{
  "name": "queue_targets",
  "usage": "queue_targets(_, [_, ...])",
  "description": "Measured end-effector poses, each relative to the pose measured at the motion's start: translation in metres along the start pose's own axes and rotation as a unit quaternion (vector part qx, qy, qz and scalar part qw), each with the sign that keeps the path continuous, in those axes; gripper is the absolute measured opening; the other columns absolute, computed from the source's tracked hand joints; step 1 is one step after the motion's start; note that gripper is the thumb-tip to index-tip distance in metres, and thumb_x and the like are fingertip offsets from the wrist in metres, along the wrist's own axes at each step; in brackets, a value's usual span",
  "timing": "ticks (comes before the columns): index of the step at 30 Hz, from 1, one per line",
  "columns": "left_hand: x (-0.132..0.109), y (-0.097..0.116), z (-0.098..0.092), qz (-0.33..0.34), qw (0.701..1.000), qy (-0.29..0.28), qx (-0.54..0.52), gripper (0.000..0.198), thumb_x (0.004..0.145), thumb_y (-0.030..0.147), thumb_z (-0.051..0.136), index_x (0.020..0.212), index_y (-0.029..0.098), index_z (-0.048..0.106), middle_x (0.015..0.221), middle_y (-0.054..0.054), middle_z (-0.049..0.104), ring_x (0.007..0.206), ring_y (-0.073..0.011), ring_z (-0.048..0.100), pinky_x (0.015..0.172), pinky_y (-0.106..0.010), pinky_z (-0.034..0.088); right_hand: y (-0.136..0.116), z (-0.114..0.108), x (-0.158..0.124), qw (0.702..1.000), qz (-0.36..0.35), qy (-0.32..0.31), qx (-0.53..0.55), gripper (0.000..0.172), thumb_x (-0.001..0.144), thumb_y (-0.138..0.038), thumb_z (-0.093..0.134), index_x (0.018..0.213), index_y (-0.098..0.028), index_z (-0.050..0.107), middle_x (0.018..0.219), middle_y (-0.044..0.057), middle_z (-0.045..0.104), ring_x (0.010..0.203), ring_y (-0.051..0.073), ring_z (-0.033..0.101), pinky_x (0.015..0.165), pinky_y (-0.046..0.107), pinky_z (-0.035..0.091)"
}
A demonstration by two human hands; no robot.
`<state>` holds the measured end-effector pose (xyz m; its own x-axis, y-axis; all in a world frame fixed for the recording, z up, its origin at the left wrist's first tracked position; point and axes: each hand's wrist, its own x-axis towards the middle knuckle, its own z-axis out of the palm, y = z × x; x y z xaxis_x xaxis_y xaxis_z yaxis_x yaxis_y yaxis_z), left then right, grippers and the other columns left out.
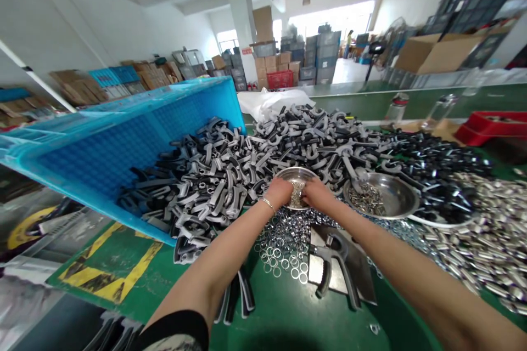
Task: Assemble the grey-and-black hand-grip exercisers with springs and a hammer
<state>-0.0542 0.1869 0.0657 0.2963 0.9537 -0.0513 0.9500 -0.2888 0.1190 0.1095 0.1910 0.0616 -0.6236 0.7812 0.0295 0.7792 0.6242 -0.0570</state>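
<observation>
Spilling from the tipped blue crate (123,137), grey handles (214,178) lie beside the left hand (280,192), curled into a small steel bowl (294,171) on the green counter (288,307), the right hand (317,194) likewise; what either pinches I cannot tell

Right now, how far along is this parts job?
Done: one seemingly joined grey handle pair lies on the metal plate. In hand: the left hand and right hand reach into the small steel bowl of tiny parts; what each grip holds is hidden. Left: a big pile of loose grey handles spills from the blue crate, beside loose rings.
</observation>
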Motion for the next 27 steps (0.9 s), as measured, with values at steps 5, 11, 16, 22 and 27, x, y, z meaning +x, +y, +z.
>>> queue_targets(5, [-0.001, -0.009, 0.014, -0.019, 1.000, -0.007, 0.002, 0.019, 0.091, 0.026, 0.063, 0.097, 0.010, 0.070, 0.105, -0.016, 0.070, 0.106, -0.0258, 0.064, 0.100, -0.042, 0.046, 0.005, 0.021, 0.012, 0.999, 0.029, -0.014, 0.033, 0.032, 0.096, -0.035, 0.061, 0.124, -0.019, 0.060, 0.127, 0.010, 0.061, 0.105, 0.022, 0.064, 0.089, 0.044, 0.055])
queue_targets(11, [0.003, -0.014, 0.020, -0.018, 0.997, 0.033, -0.072, 0.017, 0.089, 0.016, 0.059, 0.094, 0.009, 0.073, 0.103, -0.017, 0.073, 0.105, -0.0263, 0.066, 0.097, -0.036, 0.046, 0.007, 0.033, 0.012, 0.988, 0.070, 0.009, 0.134, 0.034, 0.095, -0.035, 0.062, 0.125, -0.018, 0.060, 0.126, 0.010, 0.061, 0.106, 0.023, 0.064, 0.089, 0.044, 0.055])
queue_targets(16, [-0.010, -0.008, 0.006, -0.007, 0.984, 0.072, -0.164, 0.016, 0.087, 0.014, 0.059, 0.097, 0.013, 0.072, 0.100, -0.010, 0.074, 0.096, -0.0214, 0.067, 0.089, -0.032, 0.049, 0.007, 0.013, 0.005, 0.958, 0.099, 0.048, 0.266, 0.021, 0.095, -0.029, 0.061, 0.109, -0.014, 0.064, 0.109, 0.008, 0.068, 0.095, 0.020, 0.067, 0.083, 0.039, 0.055])
queue_targets(22, [-0.086, 0.047, 0.019, 0.047, 0.928, 0.052, -0.365, 0.018, 0.093, 0.029, 0.059, 0.098, 0.016, 0.070, 0.092, -0.003, 0.074, 0.082, -0.0154, 0.067, 0.076, -0.026, 0.051, 0.003, -0.005, -0.113, 0.885, 0.127, 0.080, 0.440, 0.018, 0.093, -0.035, 0.057, 0.096, -0.018, 0.061, 0.081, 0.003, 0.071, 0.073, 0.016, 0.069, 0.071, 0.031, 0.054])
queue_targets(27, [-0.121, 0.091, 0.057, 0.105, 0.953, 0.060, -0.277, 0.018, 0.094, 0.030, 0.059, 0.086, 0.018, 0.070, 0.094, -0.004, 0.069, 0.095, -0.0200, 0.060, 0.090, -0.034, 0.042, -0.013, 0.033, -0.216, 0.659, 0.276, 0.081, 0.695, 0.027, 0.084, -0.043, 0.072, 0.084, -0.019, 0.060, 0.072, -0.002, 0.063, 0.064, 0.013, 0.062, 0.068, 0.029, 0.051])
